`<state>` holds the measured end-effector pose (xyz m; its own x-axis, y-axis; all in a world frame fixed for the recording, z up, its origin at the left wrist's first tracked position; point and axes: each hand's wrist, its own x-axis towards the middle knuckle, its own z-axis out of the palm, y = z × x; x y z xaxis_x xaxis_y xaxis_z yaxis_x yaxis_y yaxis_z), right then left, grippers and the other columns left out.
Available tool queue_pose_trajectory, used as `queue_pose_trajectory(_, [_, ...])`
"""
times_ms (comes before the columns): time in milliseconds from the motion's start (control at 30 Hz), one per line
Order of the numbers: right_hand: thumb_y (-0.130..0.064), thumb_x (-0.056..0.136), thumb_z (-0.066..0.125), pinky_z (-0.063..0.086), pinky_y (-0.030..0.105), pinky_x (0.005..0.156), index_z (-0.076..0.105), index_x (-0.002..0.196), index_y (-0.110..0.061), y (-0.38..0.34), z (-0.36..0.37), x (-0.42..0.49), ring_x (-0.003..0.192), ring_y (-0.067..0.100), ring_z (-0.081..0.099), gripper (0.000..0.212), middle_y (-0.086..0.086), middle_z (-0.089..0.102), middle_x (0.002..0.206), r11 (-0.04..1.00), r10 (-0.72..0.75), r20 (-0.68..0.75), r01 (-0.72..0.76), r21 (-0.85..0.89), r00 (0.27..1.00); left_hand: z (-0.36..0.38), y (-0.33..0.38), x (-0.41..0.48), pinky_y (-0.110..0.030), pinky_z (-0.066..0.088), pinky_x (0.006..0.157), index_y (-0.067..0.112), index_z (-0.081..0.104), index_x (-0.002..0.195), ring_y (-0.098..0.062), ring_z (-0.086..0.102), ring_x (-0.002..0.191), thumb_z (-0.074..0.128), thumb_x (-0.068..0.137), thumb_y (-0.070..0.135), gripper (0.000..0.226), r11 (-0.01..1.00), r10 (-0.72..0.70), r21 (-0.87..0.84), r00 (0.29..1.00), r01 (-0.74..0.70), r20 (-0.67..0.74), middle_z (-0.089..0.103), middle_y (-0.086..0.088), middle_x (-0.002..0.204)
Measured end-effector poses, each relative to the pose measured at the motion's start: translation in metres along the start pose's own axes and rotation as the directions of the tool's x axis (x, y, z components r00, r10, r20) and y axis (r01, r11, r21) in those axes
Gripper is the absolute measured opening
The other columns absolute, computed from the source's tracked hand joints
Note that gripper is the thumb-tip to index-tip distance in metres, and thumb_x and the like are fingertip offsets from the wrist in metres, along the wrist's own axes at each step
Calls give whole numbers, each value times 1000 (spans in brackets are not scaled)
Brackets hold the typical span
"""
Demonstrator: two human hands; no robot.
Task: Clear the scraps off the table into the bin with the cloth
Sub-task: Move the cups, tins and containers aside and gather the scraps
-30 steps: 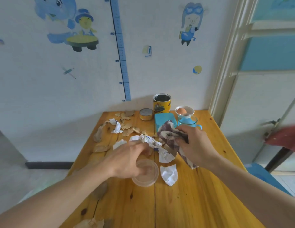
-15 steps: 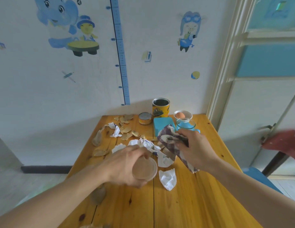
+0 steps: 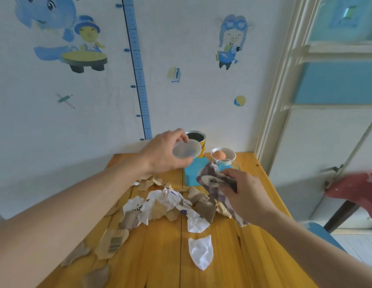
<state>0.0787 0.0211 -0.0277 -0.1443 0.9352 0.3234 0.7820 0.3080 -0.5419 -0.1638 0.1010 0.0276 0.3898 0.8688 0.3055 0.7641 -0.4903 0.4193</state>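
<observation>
White and brown paper scraps lie heaped across the middle of the wooden table, with one white piece apart near the front. My right hand grips a purple-and-white patterned cloth just right of the heap. My left hand holds a clear round plastic lid up in the air over the back of the table. No bin is in view.
At the back of the table stand a yellow tin can, a white bowl with an egg, a blue box and a glass jar with a blue top. A red chair is at the right by the door.
My left hand has lifted the clear lid off the table and carried it up and back towards the can. My right hand has stayed put with the cloth.
</observation>
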Motion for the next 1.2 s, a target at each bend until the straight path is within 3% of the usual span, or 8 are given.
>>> queue_pose_trajectory(100, [-20,98,61,43,2,62,65,120,-19,6,7,6,74,-5,53,22,-6,67,101,1000,9,16,-9,9,1000,7,-5,32,-23,45,66,25,58,112,-16,58,99,78,79,48,45,999,-40,-12,998,39,-57,60,2,116])
queue_pose_trajectory(233, [-19,97,62,43,1,62,65,121,-18,10,7,17,73,-7,53,24,-10,64,99,998,16,6,-16,57,1000,23,-18,70,-32,45,79,24,63,108,-21,58,110,76,79,47,39,997,-82,-14,994,81,-70,63,-2,118])
queue_pose_trajectory(400, [-24,96,65,47,7,66,66,113,-25,17,14,9,79,-4,61,18,-19,64,90,994,0,58,-6,105,998,45,-33,98,-27,38,85,25,67,109,-18,55,113,76,81,45,36,994,-111,-26,992,110,-59,60,-3,125])
queue_pose_trajectory(600, [-25,95,67,48,8,70,66,114,-27,27,15,8,95,-3,59,19,-17,68,95,991,-35,93,23,129,995,62,-38,105,-26,39,87,23,66,114,-21,54,114,75,84,39,35,994,-113,-10,991,113,-66,53,-3,129])
queue_pose_trajectory(767, [-25,95,67,54,20,76,65,111,-30,27,17,10,89,6,63,16,-18,68,95,990,-48,99,34,137,994,66,-42,105,-29,43,86,22,65,115,-21,54,112,71,87,40,34,996,-83,23,994,85,-77,54,-2,127])
queue_pose_trajectory(933, [-27,94,67,55,24,78,65,110,-30,27,19,8,91,9,63,16,-17,67,96,987,-64,93,49,156,994,71,-43,105,-32,49,83,21,64,114,-20,55,105,73,85,46,39,995,-43,82,992,53,-115,54,-2,124])
queue_pose_trajectory(1200, [-27,94,68,55,20,81,63,112,-32,28,20,9,92,6,63,19,-19,67,98,986,-49,87,34,161,995,76,-44,106,-27,40,81,21,66,113,-19,54,104,76,83,45,40,995,-84,43,987,90,-136,51,-1,124])
